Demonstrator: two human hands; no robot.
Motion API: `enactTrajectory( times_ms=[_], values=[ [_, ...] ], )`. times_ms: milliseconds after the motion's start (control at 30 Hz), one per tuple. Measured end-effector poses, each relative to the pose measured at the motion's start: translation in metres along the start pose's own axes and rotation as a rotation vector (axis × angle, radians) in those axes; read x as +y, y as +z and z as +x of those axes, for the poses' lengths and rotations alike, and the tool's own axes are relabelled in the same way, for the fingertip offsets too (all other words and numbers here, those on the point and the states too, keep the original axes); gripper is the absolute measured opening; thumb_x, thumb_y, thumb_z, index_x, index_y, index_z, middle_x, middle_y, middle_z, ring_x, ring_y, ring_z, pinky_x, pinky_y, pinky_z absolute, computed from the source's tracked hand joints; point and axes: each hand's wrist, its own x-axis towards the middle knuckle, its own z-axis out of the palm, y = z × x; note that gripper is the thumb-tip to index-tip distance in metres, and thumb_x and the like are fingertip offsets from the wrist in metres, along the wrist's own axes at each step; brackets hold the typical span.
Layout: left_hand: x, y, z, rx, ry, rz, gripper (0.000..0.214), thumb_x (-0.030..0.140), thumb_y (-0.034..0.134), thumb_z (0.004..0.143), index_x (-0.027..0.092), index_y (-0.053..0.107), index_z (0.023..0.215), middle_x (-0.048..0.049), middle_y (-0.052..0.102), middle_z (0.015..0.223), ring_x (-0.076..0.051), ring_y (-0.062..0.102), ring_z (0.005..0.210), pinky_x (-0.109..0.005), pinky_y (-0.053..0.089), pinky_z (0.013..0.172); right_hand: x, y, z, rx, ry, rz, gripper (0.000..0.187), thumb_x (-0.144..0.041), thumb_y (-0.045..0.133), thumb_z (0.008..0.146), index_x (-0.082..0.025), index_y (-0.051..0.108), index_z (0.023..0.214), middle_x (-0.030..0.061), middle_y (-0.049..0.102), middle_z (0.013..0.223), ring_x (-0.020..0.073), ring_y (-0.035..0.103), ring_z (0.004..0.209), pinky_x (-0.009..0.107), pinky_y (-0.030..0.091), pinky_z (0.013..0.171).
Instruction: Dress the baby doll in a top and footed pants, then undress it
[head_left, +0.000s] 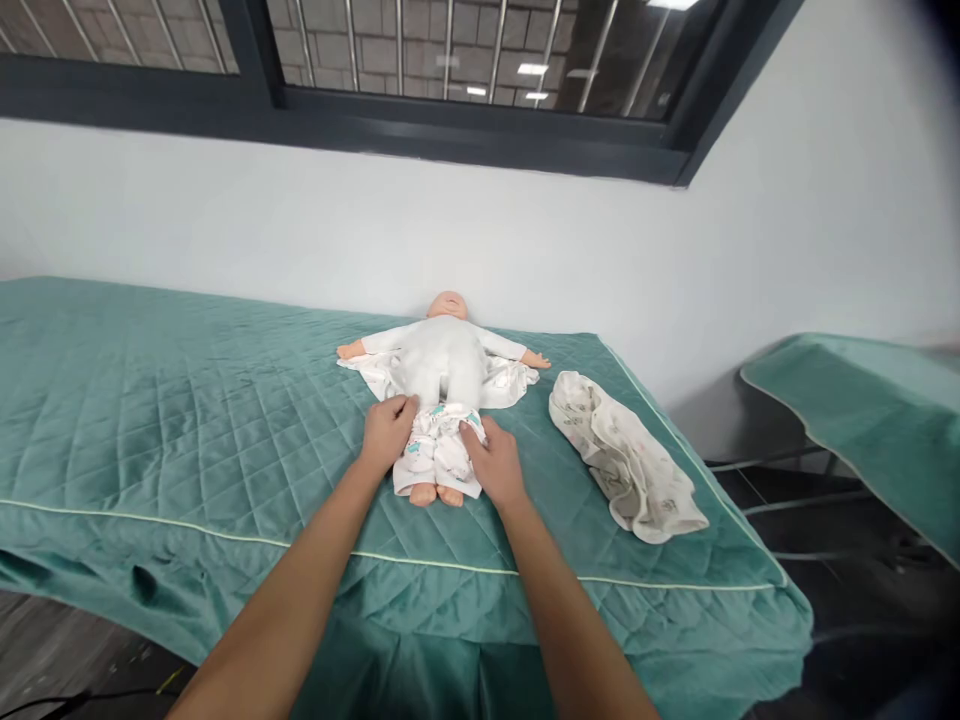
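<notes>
A baby doll [448, 350] in a white bodysuit lies on its back with its arms spread and its head near the wall. White patterned baby trousers [435, 452] cover its lower legs, and both feet stick out at the cuffs. My left hand [388, 432] pinches the waistband at its left side. On the opposite side my right hand [495, 455] grips the waistband, thumb on top of the cloth. A white shirt-like garment [510, 382] is spread beneath the doll's back and arms.
The doll rests on a bed with a green quilted cover [225, 420]. A crumpled patterned cloth [626, 455] lies to the right. Behind are a white wall and a barred window [465, 60]. Another green-covered surface [862, 410] stands at far right, across a gap.
</notes>
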Motion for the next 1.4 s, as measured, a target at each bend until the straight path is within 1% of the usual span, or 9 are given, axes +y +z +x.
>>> enactTrajectory(
  times_ms=[200,300,433,600,700,800,933,1133,1400],
  values=[
    [0.016,-0.013,-0.05,-0.104,0.054,0.014,0.045,0.044,0.044,0.096,0.02,0.041,0.059,0.0028,0.04,0.058,-0.013,0.042,0.059,-0.029,0.031,0.061,0.001,0.001,0.001,0.064,0.007,0.038,0.036,-0.047,0.051,0.089,-0.023,0.04,0.065,-0.0034,0.045,0.061,0.0151,0.042,0.063,0.028,0.03,0.061],
    [0.013,-0.019,-0.071,-0.137,0.164,-0.032,0.033,0.049,0.047,0.096,0.019,0.058,0.089,-0.0045,0.058,0.091,-0.019,0.055,0.088,-0.032,0.044,0.08,0.001,-0.002,0.001,0.078,0.012,0.075,0.035,-0.047,0.053,0.086,-0.023,0.04,0.064,-0.0031,0.045,0.066,0.0147,0.041,0.067,0.027,0.032,0.063],
    [0.001,-0.02,-0.082,-0.207,0.293,-0.04,0.088,0.064,0.071,0.076,0.022,0.036,0.145,-0.0161,0.042,0.142,-0.032,0.04,0.133,-0.049,0.036,0.112,0.0,-0.007,-0.002,0.035,0.053,0.143,0.038,-0.048,0.053,0.085,-0.022,0.037,0.062,-0.0044,0.038,0.064,0.013,0.037,0.064,0.027,0.031,0.061],
    [-0.006,-0.018,-0.083,-0.285,0.367,0.062,0.123,0.066,0.086,0.054,0.025,0.026,0.153,-0.0177,0.033,0.148,-0.039,0.034,0.139,-0.056,0.032,0.116,0.0,-0.013,-0.013,-0.086,0.105,0.242,0.041,-0.051,0.052,0.086,-0.02,0.042,0.06,-0.0046,0.037,0.059,0.0119,0.036,0.06,0.026,0.03,0.057],
    [-0.003,-0.021,-0.084,-0.275,0.45,0.162,0.115,0.06,0.086,0.059,0.024,0.029,0.152,-0.0178,0.036,0.147,-0.038,0.038,0.137,-0.055,0.033,0.116,-0.003,-0.023,-0.023,-0.188,0.12,0.286,0.039,-0.051,0.055,0.087,-0.018,0.055,0.067,-0.0032,0.048,0.061,0.0126,0.042,0.061,0.026,0.034,0.058],
    [0.001,-0.027,-0.086,-0.213,0.489,0.244,0.092,0.052,0.081,0.072,0.023,0.036,0.148,-0.0169,0.046,0.139,-0.034,0.047,0.13,-0.052,0.039,0.112,-0.014,-0.041,-0.031,-0.387,0.103,0.289,0.036,-0.051,0.065,0.083,-0.016,0.067,0.091,0.0004,0.065,0.08,0.0169,0.056,0.074,0.029,0.044,0.068],
    [0.009,-0.04,-0.081,-0.274,0.471,0.324,0.08,0.053,0.074,0.08,0.022,0.04,0.145,-0.0154,0.057,0.13,-0.031,0.056,0.123,-0.046,0.046,0.104,-0.038,-0.059,-0.036,-0.514,-0.003,0.012,0.063,-0.048,0.084,0.066,-0.021,0.063,0.118,0.0061,0.07,0.111,0.0281,0.063,0.099,0.038,0.048,0.084],
    [0.041,-0.07,-0.074,-0.488,0.385,0.45,0.064,0.05,0.065,0.088,0.024,0.045,0.142,-0.0103,0.063,0.133,-0.029,0.065,0.114,-0.042,0.051,0.093,-0.061,-0.058,-0.044,-0.433,-0.075,-0.225,0.039,-0.051,0.07,0.081,-0.021,0.063,0.105,0.0053,0.071,0.098,0.0269,0.063,0.091,0.037,0.045,0.079],
    [0.082,-0.11,-0.1,-0.538,0.294,0.49,0.06,0.03,0.056,0.093,0.027,0.036,0.15,-0.0066,0.057,0.146,-0.028,0.065,0.117,-0.036,0.05,0.085,-0.096,-0.07,-0.069,-0.35,0.061,-0.368,0.007,-0.027,0.064,0.078,-0.021,0.062,0.08,0.0,0.064,0.069,0.0192,0.057,0.067,0.029,0.033,0.061]
  ],
)
